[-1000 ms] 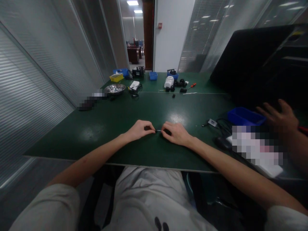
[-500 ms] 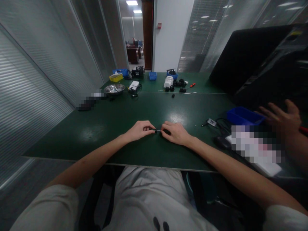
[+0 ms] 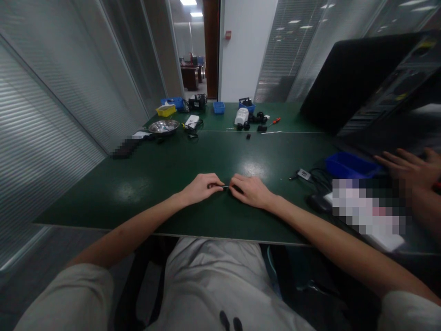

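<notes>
Near the front middle of the green table (image 3: 179, 161), my left hand (image 3: 203, 187) is closed in a pinch on a small dark piece whose tip shows at the fingertips. Facing it from the right, my right hand (image 3: 251, 190) is curled round a dark object, mostly hidden under the fingers. A thin, light-coloured shaft (image 3: 226, 186) spans the small gap between the two hands. What exactly either hand holds is too small to make out.
At the right lie a blue tray (image 3: 351, 165), a labelled cable (image 3: 303, 174) and a black mouse (image 3: 317, 202), with another person's hand (image 3: 409, 168) beyond. A metal bowl (image 3: 164, 127), small bins, a white device (image 3: 241, 116) and a red screwdriver (image 3: 276, 121) stand farther back.
The other person's hand at the right has moved slightly right and down. My left hand has shifted very slightly toward my right hand, and less of the dark piece shows.
</notes>
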The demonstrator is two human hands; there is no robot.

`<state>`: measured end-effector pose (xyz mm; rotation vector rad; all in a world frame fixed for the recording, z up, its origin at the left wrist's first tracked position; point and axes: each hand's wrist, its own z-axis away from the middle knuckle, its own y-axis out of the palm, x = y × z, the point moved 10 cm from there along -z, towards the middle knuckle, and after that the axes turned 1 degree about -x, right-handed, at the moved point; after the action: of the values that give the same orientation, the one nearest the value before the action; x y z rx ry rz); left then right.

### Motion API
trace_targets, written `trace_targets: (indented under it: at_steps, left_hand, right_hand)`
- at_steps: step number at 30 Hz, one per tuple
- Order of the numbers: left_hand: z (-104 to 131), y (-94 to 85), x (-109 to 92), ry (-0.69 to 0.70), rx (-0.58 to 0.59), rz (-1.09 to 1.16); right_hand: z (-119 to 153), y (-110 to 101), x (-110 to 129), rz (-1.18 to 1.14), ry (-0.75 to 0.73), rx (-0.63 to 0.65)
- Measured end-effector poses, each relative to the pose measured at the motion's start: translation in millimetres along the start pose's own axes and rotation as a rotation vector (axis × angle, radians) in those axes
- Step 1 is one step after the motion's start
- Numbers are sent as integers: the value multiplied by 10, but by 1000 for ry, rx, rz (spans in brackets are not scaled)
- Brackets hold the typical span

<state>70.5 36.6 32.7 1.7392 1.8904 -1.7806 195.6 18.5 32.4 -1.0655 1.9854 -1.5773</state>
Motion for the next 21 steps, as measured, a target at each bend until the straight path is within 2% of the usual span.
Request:
trace_targets:
  at_steps: [3,9,16,21]
  left_hand:
    - [1,-2,-41,10,-19,-10]
    - [-14,-56,21,-41,-80,29]
    - [-20,4,-47,-6,-26,-4]
    - [-21,12,-7,-23,-47,26]
  right_hand:
    - [-2,18,1,8,5,-2]
    - [-8,3,-41,-28,27,-30]
    - [-25,36,93,71,-37,24]
    - [-37,74,83,36,-26,22]
